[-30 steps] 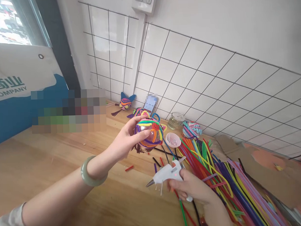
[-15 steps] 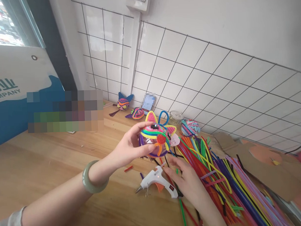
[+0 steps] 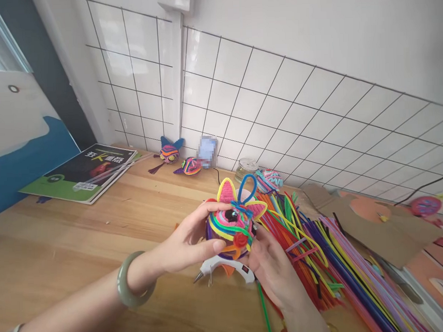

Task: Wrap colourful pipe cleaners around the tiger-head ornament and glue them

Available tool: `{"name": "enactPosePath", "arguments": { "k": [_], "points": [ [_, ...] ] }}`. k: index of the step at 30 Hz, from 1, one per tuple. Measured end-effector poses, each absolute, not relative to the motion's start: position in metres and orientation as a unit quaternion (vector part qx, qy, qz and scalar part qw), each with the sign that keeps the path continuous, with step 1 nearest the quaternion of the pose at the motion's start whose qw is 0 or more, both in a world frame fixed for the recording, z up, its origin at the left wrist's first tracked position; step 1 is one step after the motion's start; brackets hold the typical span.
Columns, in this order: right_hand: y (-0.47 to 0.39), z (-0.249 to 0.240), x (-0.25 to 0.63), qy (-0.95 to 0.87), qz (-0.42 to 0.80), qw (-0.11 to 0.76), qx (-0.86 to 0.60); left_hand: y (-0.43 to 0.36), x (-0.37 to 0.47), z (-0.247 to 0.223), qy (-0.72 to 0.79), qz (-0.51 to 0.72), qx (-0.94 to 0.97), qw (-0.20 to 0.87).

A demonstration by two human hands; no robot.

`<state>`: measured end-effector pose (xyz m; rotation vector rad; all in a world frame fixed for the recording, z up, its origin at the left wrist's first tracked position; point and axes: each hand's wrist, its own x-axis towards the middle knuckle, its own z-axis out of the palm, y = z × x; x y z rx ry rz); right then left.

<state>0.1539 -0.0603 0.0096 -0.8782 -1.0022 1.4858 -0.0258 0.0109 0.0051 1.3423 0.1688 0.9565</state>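
Observation:
In the middle of the head view is a round animal-head ornament (image 3: 222, 230) made of colourful pipe cleaners. It has yellow-edged pink ears, black eyes, a red nose and a blue loop on top. My left hand (image 3: 186, 242) grips it from the left, thumb low in front and fingers over the upper side. Closed against its lower right side is my right hand (image 3: 274, 268), its fingertips partly hidden behind the ornament. Below lies a white glue gun (image 3: 243, 271) on the wooden table (image 3: 136, 220), partly covered by the ornament and my hands.
Bundles of pipe cleaners (image 3: 326, 249) spread across the right side, beside brown cardboard (image 3: 376, 233). Along the tiled wall stand a blue-eared ornament (image 3: 169, 152), a fish-like one (image 3: 191, 166), a blurred phone (image 3: 207, 151) and a glass jar (image 3: 246, 169). A magazine (image 3: 87, 173) lies at left.
My right hand has come up from beside the glue gun to the ornament's right side. The ornament is a little lower and its face is turned more upright. The view has shifted right.

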Motion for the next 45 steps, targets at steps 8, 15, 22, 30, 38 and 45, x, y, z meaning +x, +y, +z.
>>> {"name": "enactPosePath", "arguments": {
  "k": [8,15,22,30,38,45],
  "points": [
    [-0.0612,0.0002,0.1631,-0.443,0.603,0.539,-0.388,0.0153,-0.0251,0.0113,0.114,0.424,0.577,0.689],
    [-0.0613,0.0004,0.1623,-0.444,0.598,0.537,-0.396,0.0153,-0.0259,0.0136,0.133,0.409,0.581,0.691],
    [-0.0609,0.0042,0.1612,-0.46,0.572,0.529,-0.425,0.016,-0.0251,0.0122,0.129,0.411,0.576,0.695],
    [-0.0634,0.0072,0.16,-0.473,0.563,0.528,-0.425,0.0167,-0.0256,0.0115,0.141,0.414,0.578,0.688],
    [-0.063,0.0061,0.1602,-0.476,0.556,0.52,-0.44,0.0187,-0.0249,0.0136,0.139,0.408,0.563,0.705],
    [-0.0635,0.0064,0.1603,-0.472,0.565,0.513,-0.442,0.0202,-0.0245,0.0113,0.125,0.402,0.555,0.718]
  ]
}}
